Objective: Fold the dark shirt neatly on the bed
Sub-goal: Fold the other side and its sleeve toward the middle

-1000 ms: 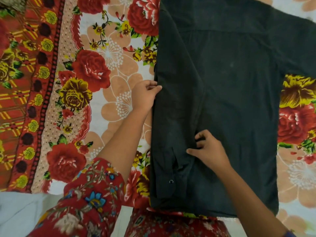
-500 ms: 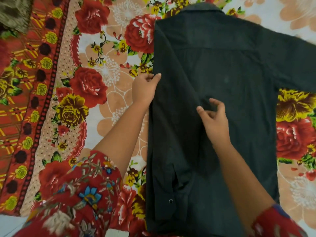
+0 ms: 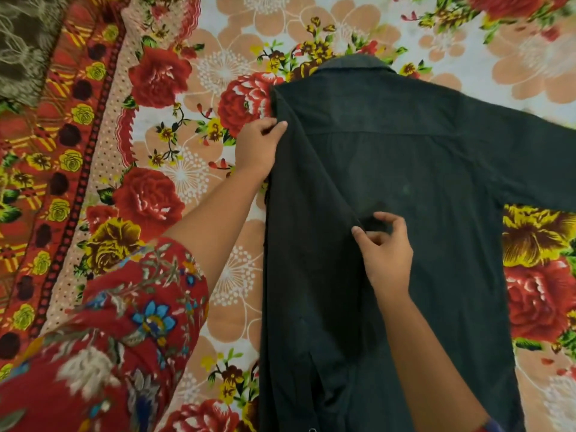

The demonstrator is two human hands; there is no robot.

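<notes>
The dark shirt (image 3: 420, 188) lies back-up on the flowered bed sheet (image 3: 218, 67), collar at the far end. Its left sleeve is folded in along the body; the right sleeve stretches out to the right edge of the view. My left hand (image 3: 260, 145) grips the shirt's left folded edge just below the shoulder, thumb on top of the cloth. My right hand (image 3: 385, 251) hovers over the middle of the shirt beside the folded sleeve's edge, thumb and fingers curled close together; whether they pinch the cloth is not plain.
A red bordered strip of the sheet (image 3: 62, 145) runs down the left side. A dark patterned cloth (image 3: 21, 39) lies at the top left corner. My red flowered sleeve (image 3: 124, 332) fills the lower left.
Both hands have slid up the shirt toward the collar. The left hand went from mid-edge to just under the shoulder; the right hand moved from the lower middle to the centre.
</notes>
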